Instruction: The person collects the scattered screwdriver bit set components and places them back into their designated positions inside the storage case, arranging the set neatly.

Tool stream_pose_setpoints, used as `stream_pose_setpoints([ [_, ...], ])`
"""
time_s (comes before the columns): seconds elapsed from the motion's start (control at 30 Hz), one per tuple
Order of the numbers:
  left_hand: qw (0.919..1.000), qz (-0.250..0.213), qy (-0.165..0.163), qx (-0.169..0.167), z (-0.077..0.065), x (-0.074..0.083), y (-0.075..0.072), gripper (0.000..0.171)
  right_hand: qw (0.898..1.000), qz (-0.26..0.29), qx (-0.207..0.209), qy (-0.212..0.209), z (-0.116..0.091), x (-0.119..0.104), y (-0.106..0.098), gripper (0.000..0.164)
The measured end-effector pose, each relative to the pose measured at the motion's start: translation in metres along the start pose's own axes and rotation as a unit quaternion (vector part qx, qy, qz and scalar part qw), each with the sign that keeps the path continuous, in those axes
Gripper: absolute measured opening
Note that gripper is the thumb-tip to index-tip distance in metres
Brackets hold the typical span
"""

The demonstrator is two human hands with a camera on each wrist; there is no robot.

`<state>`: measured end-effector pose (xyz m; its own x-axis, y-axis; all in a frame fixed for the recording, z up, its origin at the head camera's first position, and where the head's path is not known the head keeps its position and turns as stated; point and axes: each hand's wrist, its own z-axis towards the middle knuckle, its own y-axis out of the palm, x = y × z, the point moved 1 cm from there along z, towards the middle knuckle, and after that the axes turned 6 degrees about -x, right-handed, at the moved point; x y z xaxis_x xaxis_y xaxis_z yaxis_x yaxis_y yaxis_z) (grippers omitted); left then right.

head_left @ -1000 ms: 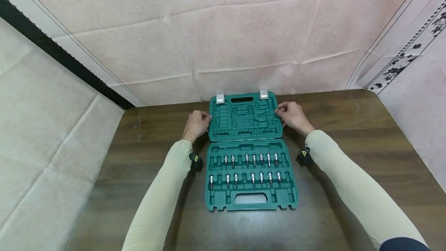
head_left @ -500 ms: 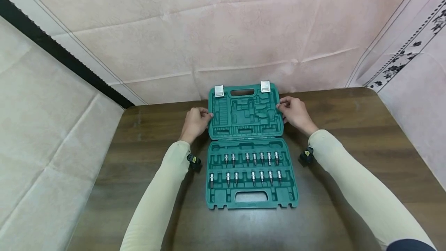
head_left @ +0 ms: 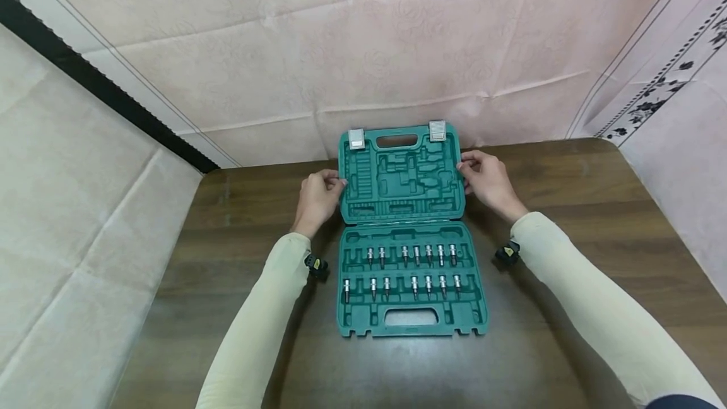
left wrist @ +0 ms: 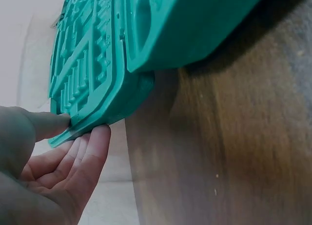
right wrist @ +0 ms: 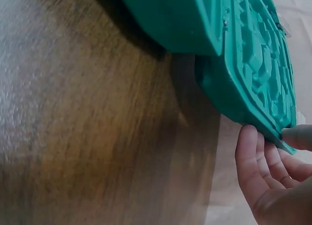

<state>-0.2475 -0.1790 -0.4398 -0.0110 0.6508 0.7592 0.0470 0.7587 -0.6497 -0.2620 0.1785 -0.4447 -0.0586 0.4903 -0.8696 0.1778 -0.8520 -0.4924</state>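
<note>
A green tool case (head_left: 411, 324) lies open on the table, its molded lid (head_left: 401, 207) tilted up at the back. Two rows of silver-and-dark bit sockets (head_left: 428, 254) sit in the lower half. My left hand (head_left: 318, 201) pinches the lid's left edge, thumb inside and fingers behind, as the left wrist view shows with the thumb (left wrist: 51, 122) on the rim. On the opposite side, my right hand (head_left: 488, 183) grips the right edge the same way, its fingers (right wrist: 251, 157) against the outer face. Two silver latches (head_left: 356, 138) stand at the lid's top edge.
The case rests on a brown wooden table (head_left: 255, 219). Behind the table's far edge hangs a pale cloth wall (head_left: 341, 49), close to the lid's top. Each wrist wears a small black camera, such as the left wrist camera (head_left: 317, 265).
The lid has swung upward from a flatter position, its top edge now overlapping the wall in view. Both hands have risen with it, keeping their hold on its sides.
</note>
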Motion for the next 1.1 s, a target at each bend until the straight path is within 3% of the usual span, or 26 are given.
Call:
stream_pose_setpoints([
  [0.7, 0.9964, -0.026, 0.053, 0.061, -0.021, 0.009, -0.002, 0.031, 0.997, 0.011, 0.058, -0.05, -0.02, -0.013, -0.004, 0.037],
  [1.1, 0.9943, 0.0, 0.067, 0.083, -0.029, 0.013, -0.006, 0.031, 0.992, 0.012, 0.097, -0.077, -0.026, -0.013, 0.001, 0.036],
])
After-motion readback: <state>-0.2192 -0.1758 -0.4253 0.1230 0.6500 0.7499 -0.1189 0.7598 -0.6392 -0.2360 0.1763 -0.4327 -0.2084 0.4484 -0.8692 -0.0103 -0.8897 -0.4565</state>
